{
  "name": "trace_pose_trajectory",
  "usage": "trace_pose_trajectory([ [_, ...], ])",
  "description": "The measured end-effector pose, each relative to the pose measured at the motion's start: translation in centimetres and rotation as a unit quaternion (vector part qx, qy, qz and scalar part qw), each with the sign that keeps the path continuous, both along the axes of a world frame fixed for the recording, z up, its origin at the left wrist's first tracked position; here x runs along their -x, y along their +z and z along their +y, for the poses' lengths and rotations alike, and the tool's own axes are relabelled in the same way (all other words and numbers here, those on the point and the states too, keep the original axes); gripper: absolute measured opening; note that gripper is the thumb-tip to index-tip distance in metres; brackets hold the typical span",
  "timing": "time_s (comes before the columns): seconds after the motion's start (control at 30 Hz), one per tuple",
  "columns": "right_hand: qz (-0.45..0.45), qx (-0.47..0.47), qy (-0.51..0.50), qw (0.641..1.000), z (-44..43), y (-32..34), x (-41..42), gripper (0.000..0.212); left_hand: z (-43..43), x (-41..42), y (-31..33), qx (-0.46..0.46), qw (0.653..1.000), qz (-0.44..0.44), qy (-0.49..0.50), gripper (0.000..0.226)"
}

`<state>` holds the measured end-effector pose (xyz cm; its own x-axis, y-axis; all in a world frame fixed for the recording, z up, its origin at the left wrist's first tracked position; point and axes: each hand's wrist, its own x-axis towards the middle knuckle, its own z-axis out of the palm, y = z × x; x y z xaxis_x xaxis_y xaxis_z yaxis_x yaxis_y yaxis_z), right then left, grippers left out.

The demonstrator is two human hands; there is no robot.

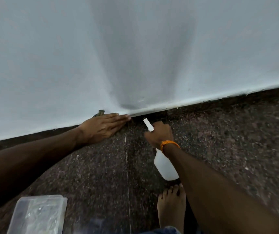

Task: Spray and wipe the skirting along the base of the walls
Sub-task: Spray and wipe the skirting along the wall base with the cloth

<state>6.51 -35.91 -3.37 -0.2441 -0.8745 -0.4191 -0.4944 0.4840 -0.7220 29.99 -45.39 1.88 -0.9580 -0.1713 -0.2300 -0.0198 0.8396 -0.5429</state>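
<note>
While the left hand (pixel 101 129) lies flat, fingers straight, on a green cloth (pixel 100 113) against the dark skirting (pixel 220 102), the right hand (pixel 159 134) grips a spray bottle (pixel 165 166) aimed beside it, so I'd judge the stretch rightward remains undone.

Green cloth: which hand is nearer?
Left. The left hand lies flat on the green cloth at the skirting; the right hand is off to its right, gripping the spray bottle.
</note>
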Motion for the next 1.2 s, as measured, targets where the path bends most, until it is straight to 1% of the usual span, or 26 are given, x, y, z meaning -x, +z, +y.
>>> trace_pose_trajectory([
  [0.07, 0.001, 0.007, -0.007, 1.0, -0.3, 0.6, -0.4, 0.022, 0.4, 1.4, 1.6, -0.01, 1.0, 0.023, -0.006, 0.062],
  [0.1, -0.003, 0.004, -0.006, 1.0, -0.2, 0.8, -0.7, 0.021, 0.5, 1.7, 2.2, -0.012, 1.0, 0.021, -0.006, 0.059],
  [0.17, -0.002, -0.005, -0.001, 1.0, 0.3, 0.8, -1.4, 0.024, 0.2, 1.4, 3.0, -0.007, 1.0, -0.006, -0.01, 0.056],
  [0.27, 0.018, -0.009, 0.007, 1.0, 1.0, 0.3, -2.2, 0.029, -0.4, 0.9, 2.2, 0.02, 0.999, -0.023, -0.025, 0.061],
  [0.33, 0.018, 0.001, -0.005, 1.0, 0.8, 0.2, -2.4, 0.028, -0.7, 0.5, 0.3, 0.029, 0.997, -0.065, 0.009, 0.068],
  [0.4, 0.019, 0.003, -0.012, 1.0, 0.5, -0.4, -2.2, 0.026, -0.8, 0.5, -1.9, 0.023, 0.997, -0.069, 0.005, 0.071],
  [0.43, 0.024, -0.002, -0.019, 1.0, 0.4, -0.7, -1.9, 0.026, -0.9, 0.5, -3.2, 0.013, 0.998, -0.067, -0.008, 0.069],
  [0.53, 0.027, 0.002, -0.054, 0.998, 0.2, -1.7, -0.7, 0.026, -1.6, 0.9, -7.3, -0.035, 0.998, -0.016, -0.056, 0.051],
  [0.57, 0.03, 0.003, -0.065, 0.997, 0.2, -1.9, -0.3, 0.025, -1.9, 1.5, -8.5, -0.045, 0.996, -0.012, -0.075, 0.046],
  [0.7, 0.07, 0.008, -0.089, 0.994, 0.2, -2.7, 1.6, 0.02, -3.8, 5.2, -12.6, -0.035, 0.988, -0.032, -0.147, 0.045],
  [0.77, 0.085, 0.009, -0.104, 0.991, 0.1, -2.9, 2.4, 0.025, -5.3, 7.3, -12.8, -0.054, 0.989, -0.031, -0.134, 0.043],
  [0.8, 0.092, 0.012, -0.106, 0.99, 0.0, -2.8, 2.5, 0.03, -6.3, 7.5, -13.2, -0.088, 0.986, -0.033, -0.14, 0.043],
  [0.83, 0.093, 0.013, -0.109, 0.99, 0.0, -2.7, 2.5, 0.032, -7.1, 7.2, -13.0, -0.101, 0.982, -0.046, -0.154, 0.042],
  [0.87, 0.091, 0.014, -0.112, 0.989, -0.2, -2.5, 2.4, 0.031, -7.6, 6.2, -13.0, -0.098, 0.982, -0.059, -0.149, 0.041],
  [0.9, 0.087, 0.016, -0.114, 0.99, -0.3, -2.3, 2.2, 0.028, -7.7, 4.5, -12.6, -0.069, 0.985, -0.091, -0.129, 0.043],
  [0.97, 0.068, 0.027, -0.118, 0.99, -0.5, -1.9, 1.5, 0.022, -8.2, 0.0, -13.4, 0.015, 0.982, -0.138, -0.13, 0.049],
  [1.0, 0.056, 0.034, -0.121, 0.991, -0.6, -1.7, 1.1, 0.02, -8.8, -2.2, -14.4, 0.033, 0.982, -0.139, -0.123, 0.047],
  [1.03, 0.049, 0.041, -0.121, 0.991, -0.8, -1.7, 0.8, 0.019, -9.0, -4.0, -15.1, 0.05, 0.985, -0.123, -0.106, 0.047],
  [1.07, 0.048, 0.046, -0.115, 0.991, -0.9, -1.8, 0.6, 0.02, -9.1, -5.2, -15.7, 0.086, 0.988, -0.081, -0.095, 0.047],
  [1.1, 0.049, 0.044, -0.103, 0.992, -0.8, -2.1, 0.3, 0.021, -8.9, -5.6, -16.0, 0.09, 0.993, -0.063, -0.053, 0.048],
  [1.13, 0.049, 0.044, -0.092, 0.994, -0.8, -2.3, -0.1, 0.019, -8.6, -5.0, -16.0, 0.057, 0.996, -0.055, -0.04, 0.048],
  [1.17, 0.053, 0.043, -0.083, 0.994, -0.8, -2.4, -0.5, 0.017, -8.0, -4.0, -15.5, 0.014, 0.998, -0.03, -0.051, 0.048],
  [1.2, 0.062, 0.04, -0.073, 0.995, -0.7, -2.5, -0.9, 0.016, -7.3, -2.6, -14.9, -0.003, 0.998, 0.009, -0.066, 0.048],
])
